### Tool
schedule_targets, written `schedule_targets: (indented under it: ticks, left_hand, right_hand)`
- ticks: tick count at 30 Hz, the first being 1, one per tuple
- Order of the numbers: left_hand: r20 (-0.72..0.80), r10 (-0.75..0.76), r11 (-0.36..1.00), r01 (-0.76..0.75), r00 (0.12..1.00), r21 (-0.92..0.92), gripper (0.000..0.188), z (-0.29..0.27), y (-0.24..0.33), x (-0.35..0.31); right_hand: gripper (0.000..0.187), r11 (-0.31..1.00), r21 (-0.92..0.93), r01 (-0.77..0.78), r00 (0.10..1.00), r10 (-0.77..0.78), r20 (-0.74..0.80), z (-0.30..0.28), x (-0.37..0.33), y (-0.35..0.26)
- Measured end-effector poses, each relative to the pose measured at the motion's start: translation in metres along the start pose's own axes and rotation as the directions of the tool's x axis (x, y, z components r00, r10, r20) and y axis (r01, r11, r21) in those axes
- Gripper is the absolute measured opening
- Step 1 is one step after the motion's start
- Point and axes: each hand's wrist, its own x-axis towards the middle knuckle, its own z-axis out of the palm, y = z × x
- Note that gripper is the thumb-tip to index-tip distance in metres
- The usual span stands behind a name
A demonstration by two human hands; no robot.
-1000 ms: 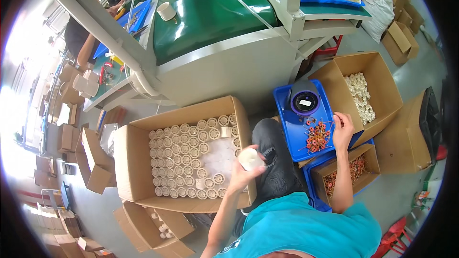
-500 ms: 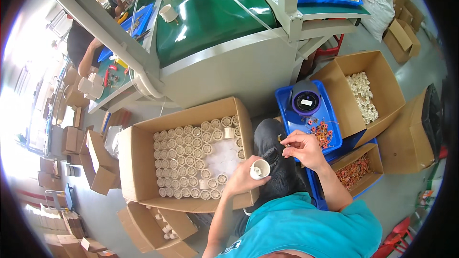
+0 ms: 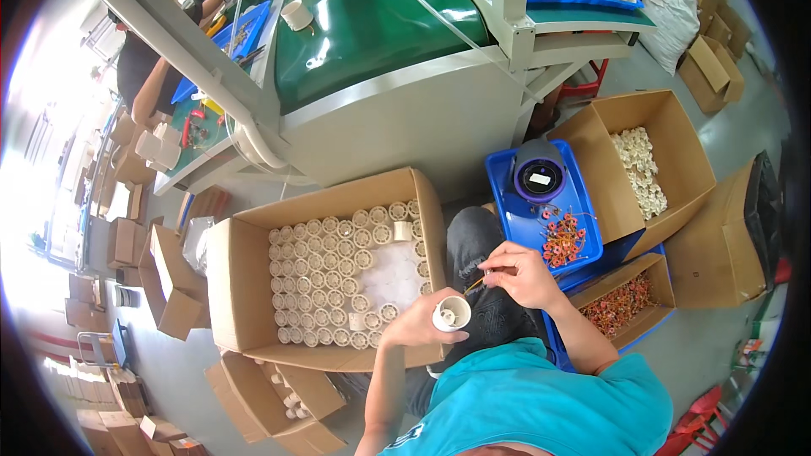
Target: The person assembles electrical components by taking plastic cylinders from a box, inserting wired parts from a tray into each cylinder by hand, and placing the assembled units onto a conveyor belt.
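Note:
My left hand (image 3: pixel 412 321) is wrapped around a white plastic cup-shaped housing (image 3: pixel 440 327), its mouth tipped up and a small white part visible inside. Just right of its rim, my right hand (image 3: pixel 522 275) pinches a thin yellowish wire lead (image 3: pixel 475 285); whatever sits between the fingertips is mostly hidden. Both hands are over my lap. To their left, a cardboard box (image 3: pixel 241 287) holds rows of similar white housings, with a bare patch of white lining at its right side. Beyond my right hand, a pile of red-and-orange wired parts (image 3: pixel 563 241) lies in a blue tray (image 3: pixel 504 211).
A round black-and-purple device (image 3: pixel 539 179) stands in the blue tray. Cartons with white parts (image 3: pixel 639 173) and wired pieces (image 3: pixel 621 308) are on the right. Ahead is a green conveyor belt (image 3: pixel 372 25) on a grey frame. At upper left a co-worker's arm (image 3: pixel 150 93) shows.
My right hand has moved left and slightly down, bringing the wire lead close to the housing's rim. My left hand with the housing has shifted slightly left and down.

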Motion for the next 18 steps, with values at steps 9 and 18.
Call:
schedule_targets:
  ticks: [9, 18]
  left_hand:
    - [-0.543, 0.330, 0.906, -0.097, 0.772, 0.413, 0.051, 0.001, -0.007, 0.020]
    - [-0.762, 0.496, 0.850, -0.052, 0.417, 0.525, 0.060, 0.017, -0.014, 0.034]
  right_hand:
    - [0.022, 0.932, -0.249, 0.263, 0.868, -0.341, -0.359, 0.003, 0.011, -0.019]
    - [0.026, 0.841, -0.217, 0.496, 0.811, -0.538, -0.231, 0.022, 0.003, -0.051]
